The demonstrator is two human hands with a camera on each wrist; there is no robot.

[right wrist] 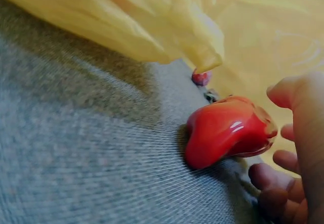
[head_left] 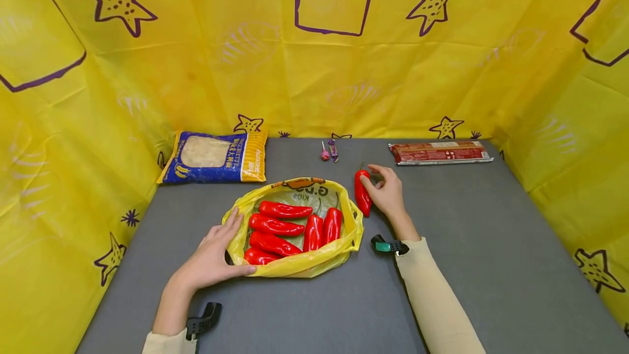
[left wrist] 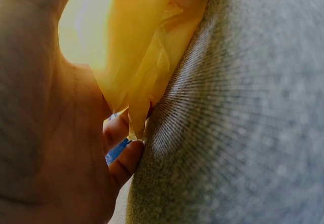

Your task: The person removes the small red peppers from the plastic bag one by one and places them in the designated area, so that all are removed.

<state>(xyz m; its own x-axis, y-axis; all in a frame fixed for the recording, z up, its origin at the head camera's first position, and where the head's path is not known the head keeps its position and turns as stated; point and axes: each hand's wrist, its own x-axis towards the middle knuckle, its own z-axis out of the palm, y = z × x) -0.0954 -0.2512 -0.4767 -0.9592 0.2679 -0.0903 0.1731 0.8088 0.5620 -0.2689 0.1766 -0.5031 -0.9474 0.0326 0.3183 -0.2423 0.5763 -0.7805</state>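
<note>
A yellow plastic bag (head_left: 314,266) lies with its mouth spread wide, and several glossy red peppers (head_left: 277,226) show inside it. My left hand (head_left: 212,253) rests against the bag's left side, fingers extended along the rim and thumb stretched along the front edge. In the left wrist view the palm faces the yellow plastic (left wrist: 136,36). Right of the bag, one more red pepper (head_left: 362,193) lies on the grey table. My right hand (head_left: 388,190) is beside its stem end, thumb and fingers apart. The right wrist view shows a gap between the fingers and this pepper (right wrist: 228,127).
A blue and yellow food packet (head_left: 211,157) lies at the back left. Two small wrapped candies (head_left: 333,150), one a lollipop (head_left: 325,153), lie at the back middle. A long red packet (head_left: 442,153) is at the back right. Yellow patterned cloth (head_left: 314,81) walls the table.
</note>
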